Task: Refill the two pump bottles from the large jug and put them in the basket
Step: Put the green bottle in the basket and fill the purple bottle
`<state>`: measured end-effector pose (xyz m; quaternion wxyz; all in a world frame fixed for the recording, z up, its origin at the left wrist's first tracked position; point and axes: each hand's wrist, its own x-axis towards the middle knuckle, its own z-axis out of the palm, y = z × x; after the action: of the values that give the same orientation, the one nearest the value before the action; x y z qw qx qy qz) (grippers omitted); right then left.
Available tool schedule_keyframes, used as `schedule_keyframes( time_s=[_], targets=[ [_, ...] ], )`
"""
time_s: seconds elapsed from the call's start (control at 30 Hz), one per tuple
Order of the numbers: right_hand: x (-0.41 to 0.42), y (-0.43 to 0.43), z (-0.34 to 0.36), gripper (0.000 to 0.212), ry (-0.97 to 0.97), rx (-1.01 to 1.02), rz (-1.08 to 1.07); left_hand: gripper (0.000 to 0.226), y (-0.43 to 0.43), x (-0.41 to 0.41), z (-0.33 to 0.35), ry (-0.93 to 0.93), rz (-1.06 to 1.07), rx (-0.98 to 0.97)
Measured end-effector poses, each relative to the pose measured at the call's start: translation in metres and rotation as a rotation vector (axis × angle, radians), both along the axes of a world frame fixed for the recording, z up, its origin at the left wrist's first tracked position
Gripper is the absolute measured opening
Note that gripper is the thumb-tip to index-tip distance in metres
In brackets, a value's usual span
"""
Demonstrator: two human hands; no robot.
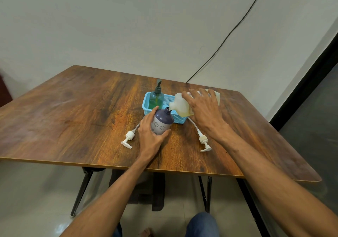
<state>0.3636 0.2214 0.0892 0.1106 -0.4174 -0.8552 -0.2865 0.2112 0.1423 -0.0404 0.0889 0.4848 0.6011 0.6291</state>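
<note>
My left hand [150, 133] grips a purple bottle [161, 121] with white flowers, its neck open and tilted toward the jug. My right hand [203, 107] holds the large translucent jug [180, 107] tipped on its side, its spout right at the purple bottle's mouth. A green bottle [156, 97] with a dark pump stands in the blue basket [180, 118] behind them. Two white pump heads lie on the table: one [129, 138] left of my left hand, the other [204, 141] under my right forearm.
The wooden table [73, 112] has its front edge close to me and a rounded right corner. A black cable [228, 35] runs down the wall behind the table. My knees show below the table edge.
</note>
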Motion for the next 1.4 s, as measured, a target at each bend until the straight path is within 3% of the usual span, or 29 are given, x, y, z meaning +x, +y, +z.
schedule_keyframes(
  time_s=[1.4],
  targets=[
    [-0.0002,-0.0019,0.0051,0.077,-0.044,-0.002,-0.005,0.09,-0.0063,0.0043,0.0073,-0.007,-0.009,-0.004]
  ],
)
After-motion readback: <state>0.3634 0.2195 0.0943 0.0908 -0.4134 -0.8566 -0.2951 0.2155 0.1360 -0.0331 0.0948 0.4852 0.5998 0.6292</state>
